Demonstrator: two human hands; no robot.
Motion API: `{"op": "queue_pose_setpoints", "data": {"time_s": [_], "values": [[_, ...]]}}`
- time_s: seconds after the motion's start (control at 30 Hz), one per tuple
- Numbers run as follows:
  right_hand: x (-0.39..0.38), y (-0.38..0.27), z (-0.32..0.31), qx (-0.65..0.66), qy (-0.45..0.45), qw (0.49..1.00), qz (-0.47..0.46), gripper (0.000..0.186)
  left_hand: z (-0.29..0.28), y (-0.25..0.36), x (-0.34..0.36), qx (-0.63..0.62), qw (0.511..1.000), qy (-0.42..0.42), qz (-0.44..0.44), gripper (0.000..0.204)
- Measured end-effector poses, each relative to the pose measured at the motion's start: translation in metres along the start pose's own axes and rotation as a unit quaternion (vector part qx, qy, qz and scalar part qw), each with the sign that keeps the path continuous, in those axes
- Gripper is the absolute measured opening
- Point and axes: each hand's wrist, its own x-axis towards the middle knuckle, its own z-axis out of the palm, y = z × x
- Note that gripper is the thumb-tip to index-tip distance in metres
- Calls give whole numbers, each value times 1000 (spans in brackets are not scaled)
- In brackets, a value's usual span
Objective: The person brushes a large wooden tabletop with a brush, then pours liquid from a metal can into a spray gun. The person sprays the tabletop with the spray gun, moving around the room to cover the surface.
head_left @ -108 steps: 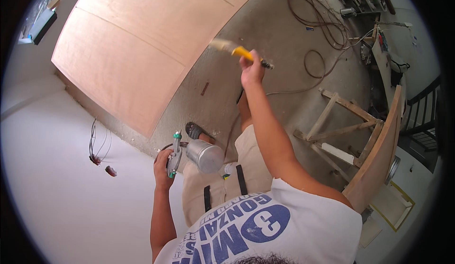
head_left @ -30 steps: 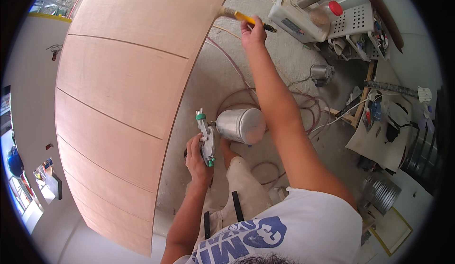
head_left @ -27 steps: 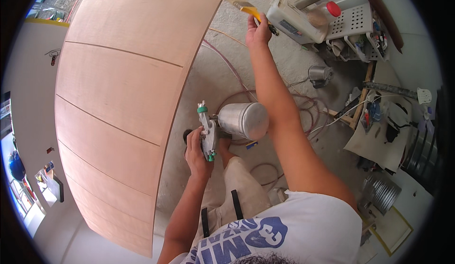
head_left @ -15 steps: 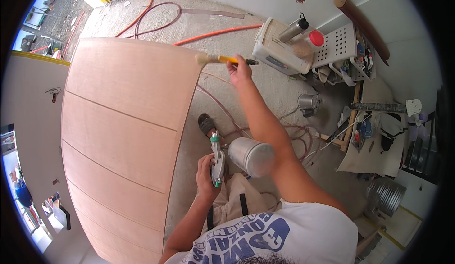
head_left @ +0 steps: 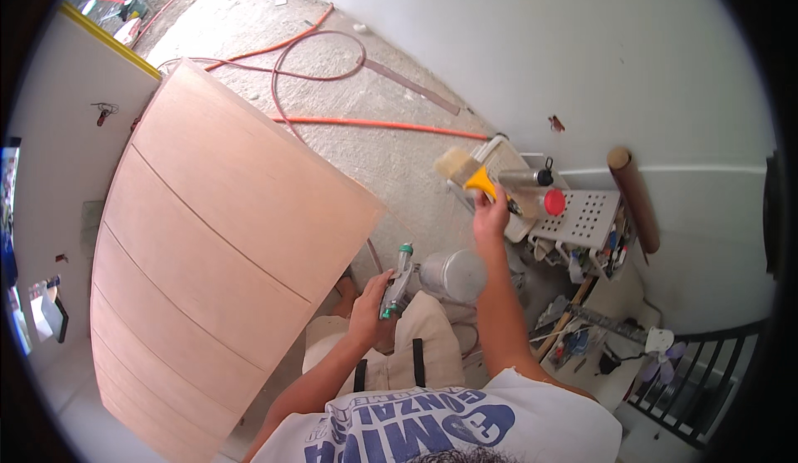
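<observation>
Where the brush [head_left: 480, 182] is: in the right hand [head_left: 491, 211], right of the board [head_left: 216, 214] and apart from it, bristles pointing far left.
Right grip: pinching the brush's handle between thumb and fingers.
Spray gun [head_left: 399, 278]: in the left hand [head_left: 370, 307], right of the board and apart from it.
Left grip: fingers curled around the spray gun's body.
Cup [head_left: 457, 276]: silver, at the spray gun's right side — close by the right forearm, though I cannot tell whether they touch.
Bin [head_left: 504, 156]: white, behind the right hand, with a bottle [head_left: 522, 178] and a red-topped jar [head_left: 554, 203] on it.
Rack [head_left: 586, 229]: white and perforated, right of the bin.
Hose [head_left: 382, 123]: orange, across the floor [head_left: 416, 151] — beyond the board, on the far side.
</observation>
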Motion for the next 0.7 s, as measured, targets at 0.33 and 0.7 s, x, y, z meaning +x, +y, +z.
{"op": "queue_pose_setpoints", "data": {"time_s": [0.33,0.7], "values": [[-18,-215,64,-277,-230,933,9,11,-14,205,292,-269,958,99,26,26],[83,-341,401,-316,-587,699,-260,17,-128,458,498,-263,938,134,179,58]]}}
